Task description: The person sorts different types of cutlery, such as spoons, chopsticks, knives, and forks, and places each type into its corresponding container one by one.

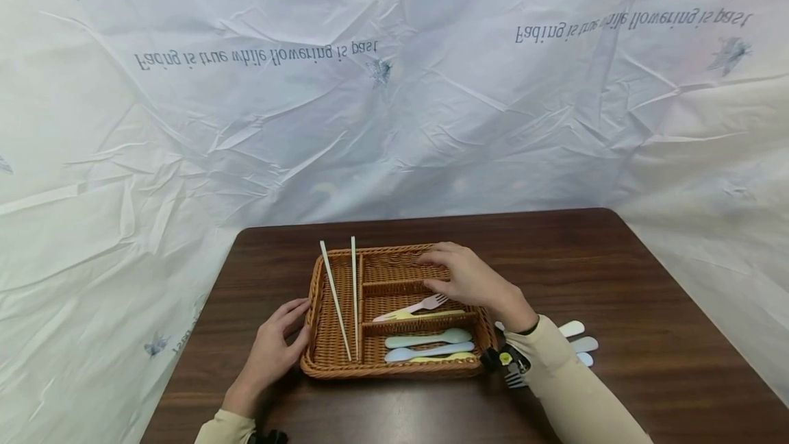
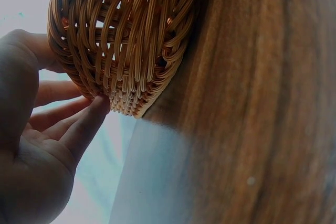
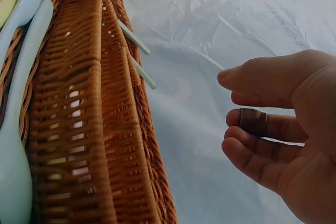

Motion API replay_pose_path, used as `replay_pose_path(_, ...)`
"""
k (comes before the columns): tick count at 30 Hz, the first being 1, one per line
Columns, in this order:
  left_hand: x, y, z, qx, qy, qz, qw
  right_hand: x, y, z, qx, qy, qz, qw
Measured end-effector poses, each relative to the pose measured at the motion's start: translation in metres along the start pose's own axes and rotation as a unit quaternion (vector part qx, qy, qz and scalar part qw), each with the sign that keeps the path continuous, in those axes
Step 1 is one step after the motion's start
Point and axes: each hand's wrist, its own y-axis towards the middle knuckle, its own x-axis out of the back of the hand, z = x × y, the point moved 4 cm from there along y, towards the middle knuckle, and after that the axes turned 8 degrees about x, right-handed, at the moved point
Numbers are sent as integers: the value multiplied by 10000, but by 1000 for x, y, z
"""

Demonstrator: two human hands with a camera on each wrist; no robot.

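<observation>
At the left, the person's left hand (image 1: pixel 274 344) rests against the outer left wall of a brown wicker basket (image 1: pixel 394 371), its fingers fairly straight and touching the weave. The basket sits on a dark wooden table (image 1: pixel 653 334), before a pale, creased cloth (image 1: pixel 394 136) printed with upside-down lettering. In the basket's long left compartment, two pale chopsticks (image 1: pixel 335 300) lean, their upper ends poking past the far rim. Right of the divider are three compartments: the middle one holds a pink fork (image 1: pixel 422 305) and something yellow, partly hidden; the nearest holds a pale green spoon (image 1: pixel 425 340), a pale blue spoon (image 1: pixel 428 351) and a yellow utensil (image 1: pixel 453 358). Above the far compartment hovers the right hand (image 1: pixel 471 278), thumb and fingers apart, holding nothing. Farther right, white handles (image 1: pixel 572 329) lie on the table, partly covered by the beige sleeve (image 1: pixel 573 379).
</observation>
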Motion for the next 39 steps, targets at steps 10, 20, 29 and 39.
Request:
replay_pose_path(10,1,0,-2,34,12,27,10000,3,-20,-12,-256,-29,-46,9997)
replay_pose_path(20,2,0,-3,30,-17,26,10000,4,-36,-19,-374,-23,-91,9993)
replay_pose_path(29,2,0,-3,-29,-79,-10,10000,4,-52,-26,-424,-83,-117,9990)
replay_pose_path(39,2,2,-3,235,-35,90,9997,4,-67,-28,-552,-122,-74,9984)
